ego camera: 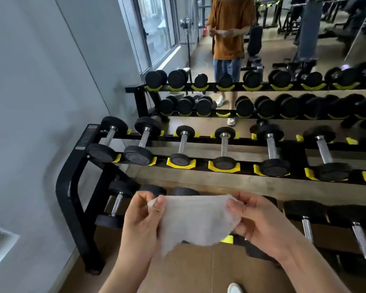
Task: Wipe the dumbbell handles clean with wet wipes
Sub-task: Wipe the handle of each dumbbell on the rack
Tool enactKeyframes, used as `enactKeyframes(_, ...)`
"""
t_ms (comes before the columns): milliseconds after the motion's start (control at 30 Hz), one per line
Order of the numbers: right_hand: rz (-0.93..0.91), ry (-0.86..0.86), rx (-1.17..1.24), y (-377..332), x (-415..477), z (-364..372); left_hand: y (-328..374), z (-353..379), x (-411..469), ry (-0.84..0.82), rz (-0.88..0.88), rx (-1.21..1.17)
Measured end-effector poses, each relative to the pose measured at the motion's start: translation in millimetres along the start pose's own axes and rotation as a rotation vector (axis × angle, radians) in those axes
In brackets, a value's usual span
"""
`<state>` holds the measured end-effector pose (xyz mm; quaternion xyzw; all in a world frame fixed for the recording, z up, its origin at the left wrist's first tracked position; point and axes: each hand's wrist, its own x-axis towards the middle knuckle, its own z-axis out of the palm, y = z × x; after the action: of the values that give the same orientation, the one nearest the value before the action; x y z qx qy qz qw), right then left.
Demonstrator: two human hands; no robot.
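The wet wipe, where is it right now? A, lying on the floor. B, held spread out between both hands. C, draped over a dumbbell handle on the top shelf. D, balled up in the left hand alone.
B: the left hand and the right hand each pinch one side of the wet wipe, holding it open in front of the rack, off every dumbbell.

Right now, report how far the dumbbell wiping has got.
Done: a wet wipe is out and spread open. In hand: the left hand and right hand pinch its opposite edges in front of the rack. Left: the wipe touches no dumbbell handle yet; whether any are already clean cannot be told.
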<state>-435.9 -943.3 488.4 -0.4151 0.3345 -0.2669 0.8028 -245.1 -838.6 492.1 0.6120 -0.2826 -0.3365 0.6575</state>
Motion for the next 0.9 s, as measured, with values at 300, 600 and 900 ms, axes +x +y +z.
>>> enactKeyframes(300, -0.043, 0.198, -0.291, -57, 143, -56, -5, 72, 120, 0.335, -0.158, -0.006)
enactKeyframes(600, 0.011, 0.204, -0.327, -69, 240, -29, -2, 42, 220, 0.409, -0.175, 0.221)
enactKeyframes(900, 0.277, -0.035, 0.321, -47, 357, 102, -14, -50, 341, 0.015, -0.228, 0.038)
